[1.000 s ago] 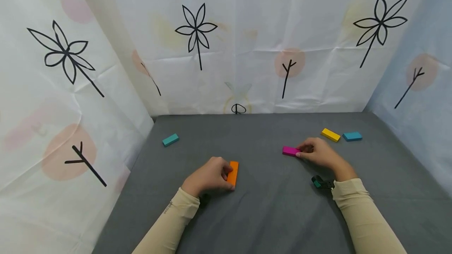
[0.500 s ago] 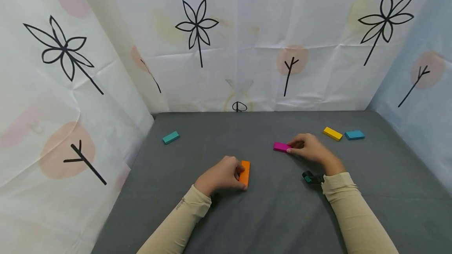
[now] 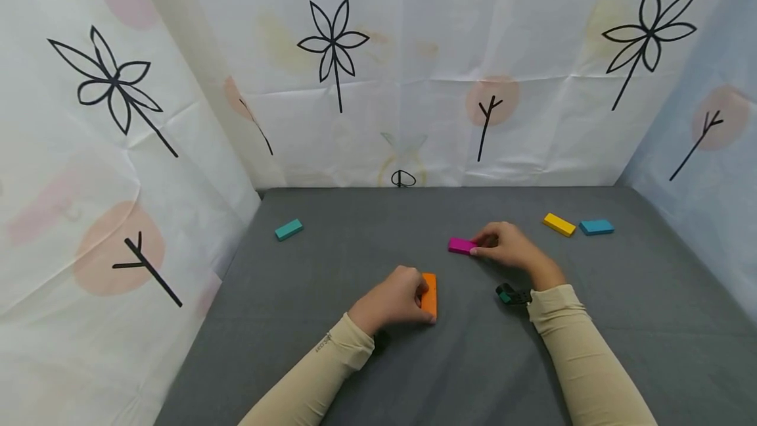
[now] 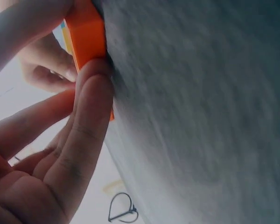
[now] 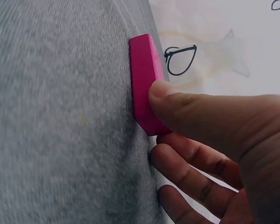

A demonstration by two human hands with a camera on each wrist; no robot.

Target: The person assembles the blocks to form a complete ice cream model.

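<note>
Near the middle of the grey cloth, my left hand (image 3: 395, 300) grips an orange block (image 3: 430, 296) by its long sides. In the left wrist view the fingers wrap the orange block (image 4: 89, 39), which sits close against the cloth. Farther back and to the right, my right hand (image 3: 504, 244) pinches a magenta block (image 3: 459, 246) at its right end. The right wrist view shows the thumb on one face of the magenta block (image 5: 143, 77), while the other fingers spread below it. The orange block stands lengthwise to me, the magenta one crosswise.
A teal block (image 3: 288, 229) lies at the back left of the grey tabletop (image 3: 343, 229). At the back right are a yellow block (image 3: 558, 224) and a blue block (image 3: 596, 227), side by side. Patterned white cloth (image 3: 355, 143) walls in the back and both sides.
My left hand has moved right with the orange block. My right hand has moved left with the magenta block, so the two blocks are closer together. The teal, yellow and blue blocks stay put.
</note>
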